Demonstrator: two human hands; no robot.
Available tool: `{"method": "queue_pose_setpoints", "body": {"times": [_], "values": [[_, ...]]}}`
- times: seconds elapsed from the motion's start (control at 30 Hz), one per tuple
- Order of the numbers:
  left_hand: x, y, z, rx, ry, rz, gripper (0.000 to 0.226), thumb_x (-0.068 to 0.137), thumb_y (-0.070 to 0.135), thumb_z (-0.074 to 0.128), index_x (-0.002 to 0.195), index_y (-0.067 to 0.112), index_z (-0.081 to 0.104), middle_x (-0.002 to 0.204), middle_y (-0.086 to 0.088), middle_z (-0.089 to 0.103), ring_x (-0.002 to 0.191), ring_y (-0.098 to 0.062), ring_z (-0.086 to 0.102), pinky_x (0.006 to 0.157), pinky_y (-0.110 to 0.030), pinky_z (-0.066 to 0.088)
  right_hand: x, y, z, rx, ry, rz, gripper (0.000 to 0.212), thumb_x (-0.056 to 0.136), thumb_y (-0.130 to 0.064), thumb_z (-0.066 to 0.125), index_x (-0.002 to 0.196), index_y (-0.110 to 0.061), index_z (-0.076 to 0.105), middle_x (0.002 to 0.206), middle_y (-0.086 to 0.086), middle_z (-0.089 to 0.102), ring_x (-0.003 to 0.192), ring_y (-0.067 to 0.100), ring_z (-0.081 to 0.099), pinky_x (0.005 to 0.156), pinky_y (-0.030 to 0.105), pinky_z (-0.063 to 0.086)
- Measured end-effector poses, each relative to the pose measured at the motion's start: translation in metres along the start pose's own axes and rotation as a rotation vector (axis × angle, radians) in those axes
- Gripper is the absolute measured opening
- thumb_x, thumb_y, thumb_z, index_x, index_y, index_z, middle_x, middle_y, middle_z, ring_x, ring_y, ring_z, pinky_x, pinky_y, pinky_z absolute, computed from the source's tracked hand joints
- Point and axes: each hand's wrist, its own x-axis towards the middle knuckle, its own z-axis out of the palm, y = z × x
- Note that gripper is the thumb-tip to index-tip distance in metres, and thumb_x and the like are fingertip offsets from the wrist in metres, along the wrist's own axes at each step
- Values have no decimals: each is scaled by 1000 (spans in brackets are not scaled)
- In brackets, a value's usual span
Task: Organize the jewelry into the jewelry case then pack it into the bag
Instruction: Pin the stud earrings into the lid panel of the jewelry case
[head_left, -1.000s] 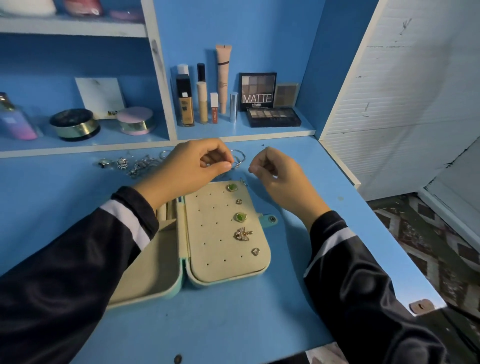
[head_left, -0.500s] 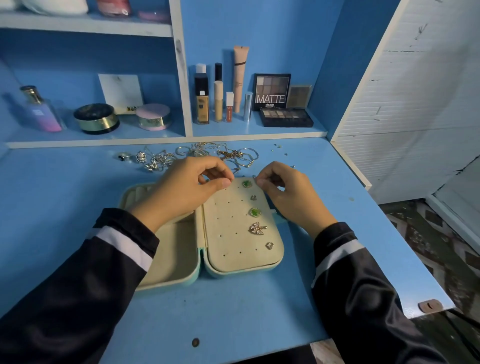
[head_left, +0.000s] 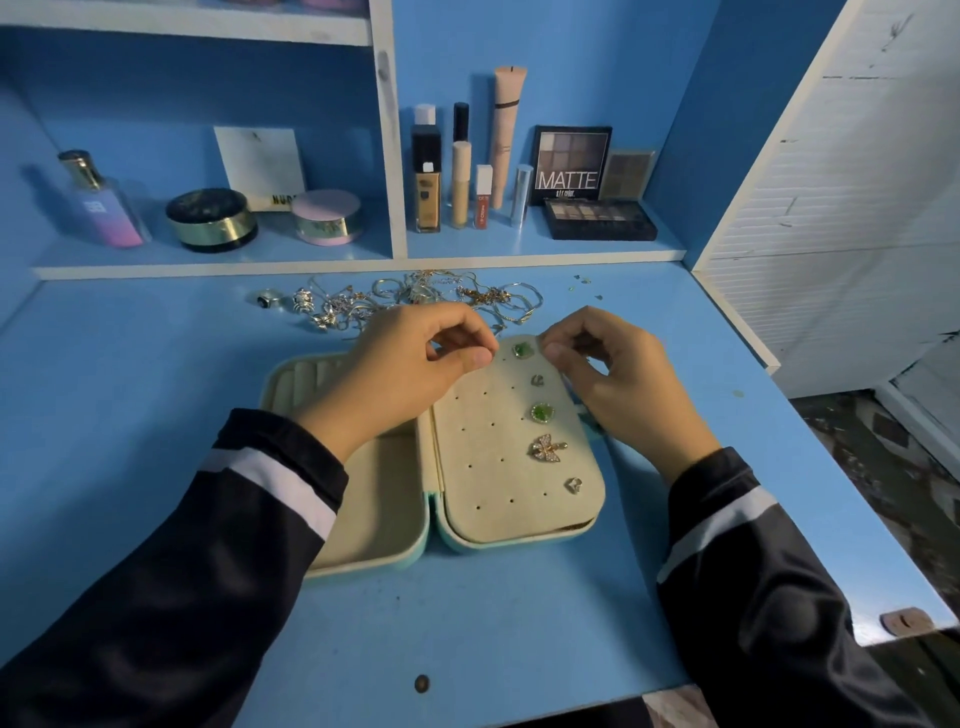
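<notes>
The mint jewelry case (head_left: 435, 540) lies open on the blue desk, beige lining up. Its right panel (head_left: 488, 467), dotted with holes, carries several earrings down its right side: a green stud (head_left: 522, 350), another green one (head_left: 542, 413) and a gold dragonfly (head_left: 547, 448). My left hand (head_left: 410, 374) hovers over the panel's top left, thumb and fingers pinched on something too small to make out. My right hand (head_left: 618, 384) pinches a tiny piece at the panel's top right corner, beside the upper green stud. Loose jewelry (head_left: 410, 299) lies tangled behind the case.
A shelf behind the desk holds cosmetics: a perfume bottle (head_left: 101, 202), two round jars (head_left: 210, 221), foundation tubes (head_left: 427, 176) and eyeshadow palettes (head_left: 597, 218). A white slatted wall (head_left: 852, 208) bounds the right. The desk's right edge (head_left: 831, 519) drops to the floor. No bag is in view.
Both hands have come back from the jewelry pile to the top edge of the case's right panel, fingers still pinched. The view has tilted down slightly.
</notes>
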Motion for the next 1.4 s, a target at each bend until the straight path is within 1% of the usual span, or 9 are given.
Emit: {"method": "queue_pose_setpoints", "body": {"times": [0.2, 0.37, 0.57, 0.67, 0.73, 0.83, 1.07, 1.3, 1.4], "values": [[0, 2, -1, -2, -15, 9, 19, 88, 14, 70, 84, 32, 68, 86, 19, 68, 83, 11, 59, 69, -1, 38, 1, 1, -1, 77, 10, -35, 17, 92, -4, 62, 85, -20, 64, 91, 1, 71, 90, 21, 65, 88, 44, 52], [0, 3, -1, -20, -7, 18, 18, 88, 13, 70, 85, 31, 69, 85, 20, 68, 82, 12, 60, 73, -3, 40, 3, -2, -1, 157, 43, -42, 11, 92, -7, 63, 87, -16, 65, 93, 5, 71, 90, 24, 65, 86, 43, 53], [2, 1, -1, 17, -6, 34, 15, 88, 14, 70, 88, 29, 70, 87, 19, 67, 82, 8, 59, 71, -4, 41, 4, -4, -1, 241, 49, -58, 4, 93, -6, 62, 90, -7, 65, 95, 8, 70, 87, 22, 64, 83, 31, 53], [3, 0, -1, 23, -9, 30, 14, 89, 15, 69, 88, 28, 70, 89, 16, 68, 83, 7, 59, 71, -4, 41, 4, -3, -1, 248, 48, -63, 3, 93, -7, 62, 91, -6, 65, 95, 9, 70, 88, 25, 64, 84, 33, 53], [3, 1, 0, 26, -10, 29, 12, 89, 15, 69, 89, 27, 70, 90, 15, 67, 82, 6, 58, 70, -4, 40, 4, -3, -1, 259, 46, -63, 4, 93, -7, 62, 90, -9, 65, 95, 7, 70, 87, 23, 64, 84, 32, 53], [4, 1, 0, 21, -10, 23, 12, 89, 16, 69, 88, 28, 69, 89, 15, 67, 82, 6, 58, 69, -3, 40, 5, -3, 0, 275, 43, -64, 6, 93, -9, 62, 89, -14, 65, 95, 6, 71, 89, 27, 64, 85, 34, 53], [4, 1, 0, 5, -26, 22, 15, 90, 14, 68, 87, 28, 68, 88, 15, 66, 81, 7, 58, 69, -5, 42, 4, -3, 0, 284, 48, -73, 6, 92, -10, 62, 88, -15, 64, 96, 7, 71, 93, 34, 63, 88, 46, 53], [5, 1, 0, -6, -32, 20, 19, 90, 14, 68, 85, 32, 67, 88, 15, 67, 79, 7, 58, 69, -5, 41, 5, -3, 0, 283, 53, -73, 8, 91, -11, 62, 87, -18, 64, 97, 10, 70, 94, 33, 64, 89, 46, 54], [5, 0, 1, -15, -22, 19, 18, 89, 15, 69, 85, 32, 68, 86, 15, 67, 78, 7, 58, 69, -6, 42, 5, -4, 0, 285, 52, -72, 9, 92, -9, 62, 88, -17, 64, 97, 8, 70, 93, 29, 65, 88, 40, 54]]}}
